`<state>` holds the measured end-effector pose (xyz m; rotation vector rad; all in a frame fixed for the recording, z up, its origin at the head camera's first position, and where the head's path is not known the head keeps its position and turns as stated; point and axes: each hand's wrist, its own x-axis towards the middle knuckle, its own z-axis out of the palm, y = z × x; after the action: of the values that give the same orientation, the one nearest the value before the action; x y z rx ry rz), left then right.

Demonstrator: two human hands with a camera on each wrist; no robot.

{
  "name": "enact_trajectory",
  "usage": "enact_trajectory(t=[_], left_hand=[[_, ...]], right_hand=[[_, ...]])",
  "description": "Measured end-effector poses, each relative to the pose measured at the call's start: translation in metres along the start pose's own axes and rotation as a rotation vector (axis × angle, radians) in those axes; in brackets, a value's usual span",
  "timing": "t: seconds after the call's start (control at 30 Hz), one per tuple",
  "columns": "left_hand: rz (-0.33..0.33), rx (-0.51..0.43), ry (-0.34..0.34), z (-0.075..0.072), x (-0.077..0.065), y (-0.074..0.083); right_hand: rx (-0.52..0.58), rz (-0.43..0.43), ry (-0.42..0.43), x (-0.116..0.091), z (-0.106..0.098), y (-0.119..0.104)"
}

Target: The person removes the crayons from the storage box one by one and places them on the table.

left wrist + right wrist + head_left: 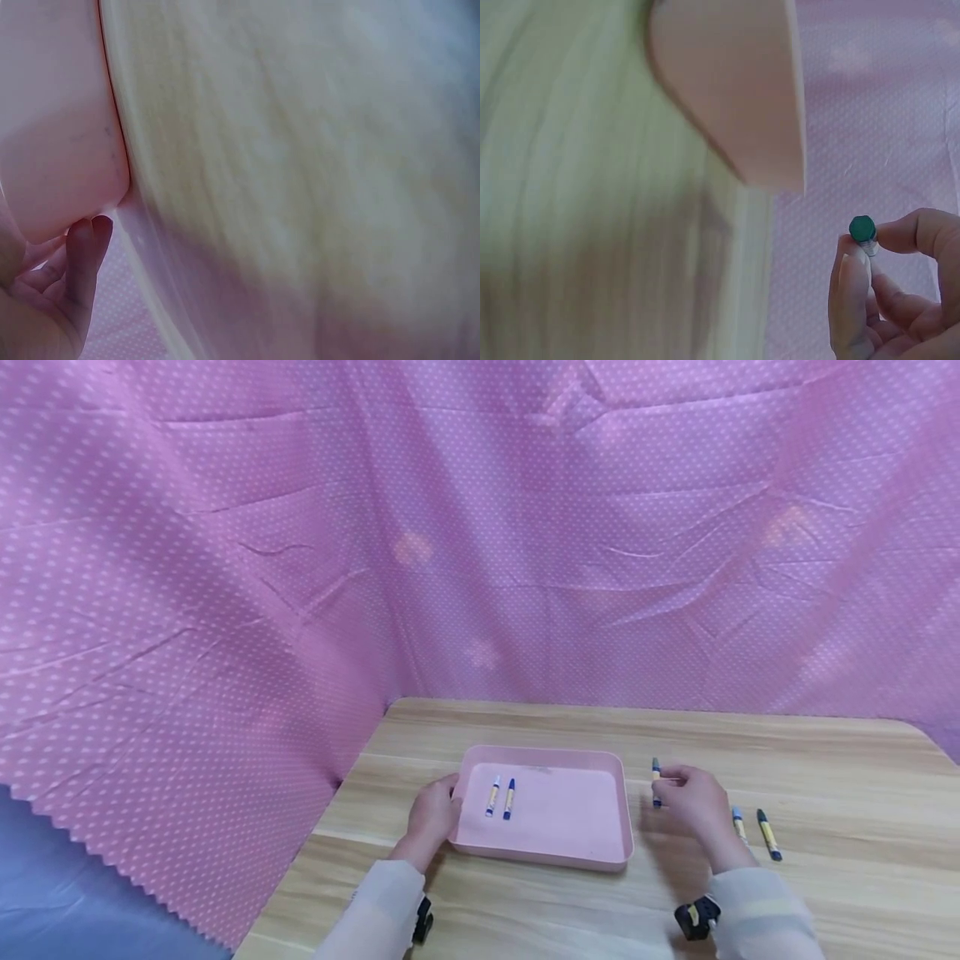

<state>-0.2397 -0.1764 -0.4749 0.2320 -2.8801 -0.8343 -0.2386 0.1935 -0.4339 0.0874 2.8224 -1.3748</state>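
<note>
A pink tray (555, 852) lies on the wooden table, and my left hand (432, 814) grips its left edge. From the left wrist, fingertips (81, 236) touch the outside of the tray wall (67, 165). Inside the tray, a white crayon (492, 797) and a dark blue crayon (509, 799) lie side by side. Right of the tray, my right hand (693, 802) pinches a green crayon (656, 770) between thumb and fingers, above the table. Its green end (862, 228) faces the right wrist camera.
A light blue crayon (739, 825), partly behind the right wrist, and a dark green crayon (768, 835) lie on the table (840, 793) at the right. Pink dotted cloth (570, 568) hangs behind the table and along its left side.
</note>
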Motion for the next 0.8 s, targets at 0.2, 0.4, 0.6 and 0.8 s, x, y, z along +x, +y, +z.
enact_trajectory(t=[0.2, 0.4, 0.6, 0.8], left_hand=[[0.004, 0.0, -0.004, -0.001, 0.0, 0.001], [-0.03, 0.0, -0.013, -0.001, 0.001, 0.003], [-0.052, 0.009, -0.014, 0.0, 0.002, 0.003], [-0.042, 0.021, -0.013, 0.001, 0.001, 0.005]], right_hand=[[-0.059, 0.019, -0.027, -0.003, -0.009, 0.019], [-0.087, 0.05, -0.047, -0.004, -0.01, 0.031], [-0.115, 0.067, -0.065, -0.004, -0.01, 0.04], [-0.191, 0.079, -0.083, -0.003, -0.01, 0.044]])
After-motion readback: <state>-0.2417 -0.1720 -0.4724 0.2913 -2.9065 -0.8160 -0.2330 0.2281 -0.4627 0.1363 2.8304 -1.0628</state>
